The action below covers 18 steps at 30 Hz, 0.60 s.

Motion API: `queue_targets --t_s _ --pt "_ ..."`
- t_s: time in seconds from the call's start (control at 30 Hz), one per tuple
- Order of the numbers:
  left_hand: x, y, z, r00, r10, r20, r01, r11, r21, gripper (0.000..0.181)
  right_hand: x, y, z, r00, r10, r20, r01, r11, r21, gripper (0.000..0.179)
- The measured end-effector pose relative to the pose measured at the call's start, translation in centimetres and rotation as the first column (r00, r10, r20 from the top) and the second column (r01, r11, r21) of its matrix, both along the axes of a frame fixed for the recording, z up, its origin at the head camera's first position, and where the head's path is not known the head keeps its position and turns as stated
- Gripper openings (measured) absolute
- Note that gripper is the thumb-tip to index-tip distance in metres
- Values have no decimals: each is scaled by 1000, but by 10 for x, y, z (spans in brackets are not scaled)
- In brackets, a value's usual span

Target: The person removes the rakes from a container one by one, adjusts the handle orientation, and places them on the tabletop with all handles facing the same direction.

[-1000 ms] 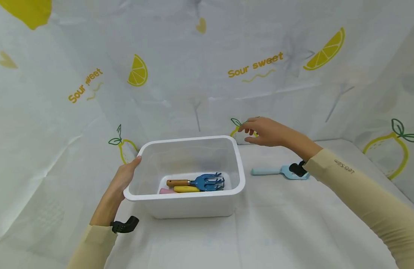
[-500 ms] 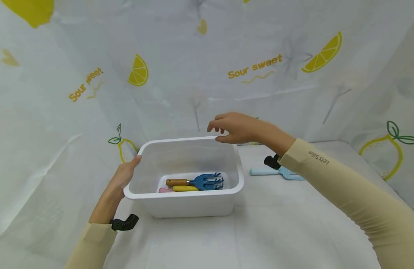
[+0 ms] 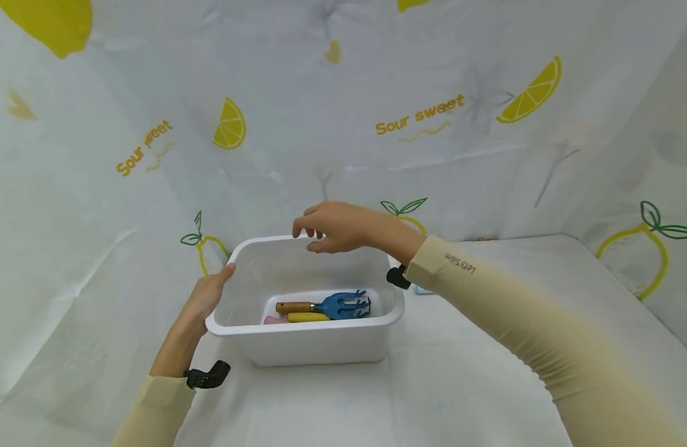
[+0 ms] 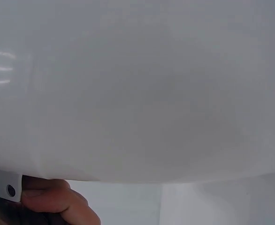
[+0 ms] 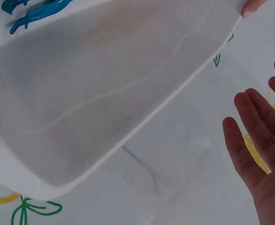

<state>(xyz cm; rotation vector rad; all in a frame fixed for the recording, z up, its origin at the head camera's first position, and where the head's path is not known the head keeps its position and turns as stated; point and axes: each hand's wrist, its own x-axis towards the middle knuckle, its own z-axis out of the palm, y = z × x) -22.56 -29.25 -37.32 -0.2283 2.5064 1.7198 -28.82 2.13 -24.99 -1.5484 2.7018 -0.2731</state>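
Note:
A white plastic tub (image 3: 304,329) stands on the white cloth. My left hand (image 3: 206,298) grips its left rim, the thumb over the edge; in the left wrist view the fingers (image 4: 62,201) show under the tub wall. Over the tub's back rim hovers my right hand (image 3: 340,228), fingers loosely bent and holding nothing. Inside the tub lie a blue hand rake (image 3: 343,306) with a wooden handle, a yellow handle (image 3: 308,317) and a pink piece (image 3: 273,320), partly hidden by the front wall. The right wrist view catches the blue tines (image 5: 43,13).
Right of the tub, a light blue tool (image 3: 424,290) lies on the cloth, mostly hidden behind the right sleeve (image 3: 488,304). A white lemon-printed sheet (image 3: 298,174) hangs as a wall close behind the tub.
My right hand has swept left from beyond the tub's right side to above its back rim, its sleeve now covering most of the light blue tool. My left hand and the tub stay put.

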Motion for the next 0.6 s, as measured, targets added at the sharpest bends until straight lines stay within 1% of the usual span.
queue_targets --t_s 0.17,0.3,0.47,0.6 --pt "2 0 -2 1000 20 -1 -20 999 26 73 -6 -19 -14 999 10 39 -10 1000 4 32" --pt "2 1 -3 1000 24 3 -25 999 47 73 -10 -29 -26 998 13 68 -13 1000 -4 31" --pt "1 0 -4 1000 29 8 -29 999 44 72 -15 -40 -39 994 38 101 -35 999 -31 30" --pt "-1 0 -4 1000 26 1 -26 999 41 72 -18 -46 -44 992 35 124 -29 999 -45 29"
